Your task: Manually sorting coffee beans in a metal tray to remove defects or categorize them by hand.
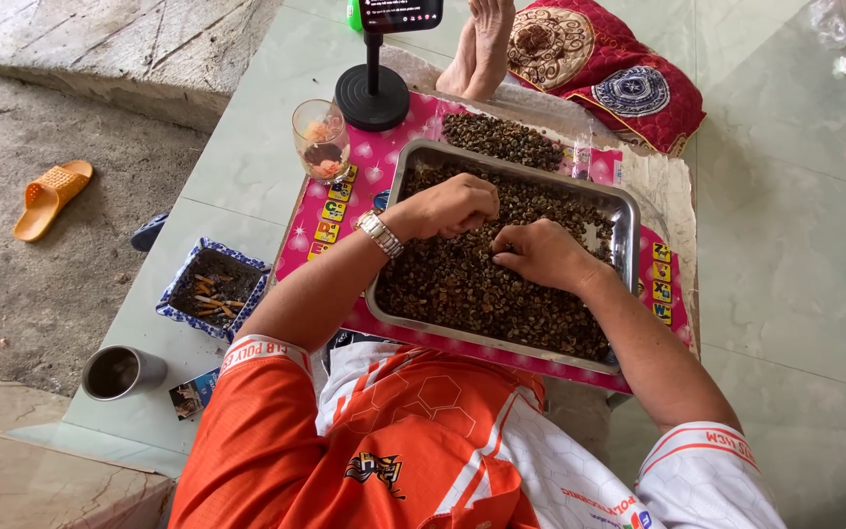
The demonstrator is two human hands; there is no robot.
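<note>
Both hands down in a rectangular metal tray [623, 220] full of small dark brown shelled bits, snails or similar, can't tell exactly. Left hand [447, 208], metal wristwatch [380, 233] on the wrist, fingers curled down into the dark pieces [462, 294] near the tray's upper middle. Right hand [540, 255] just beside it, fingertips bunched as if pinching a piece; what's between them is hidden. Hands near each other, not touching.

Handling guess: pieces look small, hard, light, loose, likely to roll or slip; best picked singly with fingertips. The tray itself is stiff and probably heavy when loaded; grip by the rim.

Tray sits on a pink patterned mat [384, 167] on the tiled floor [785, 245]. A second loose pile of dark pieces [501, 137] lies beyond the tray's far edge. Around: drinking glass [321, 140] by the tray's left corner, phone stand base [372, 96], blue patterned dish with butts [211, 286], metal cup [121, 372], red cushion [604, 64], another person's bare foot [482, 44], orange sandal [51, 196]. The glass stands closest to the left forearm.
</note>
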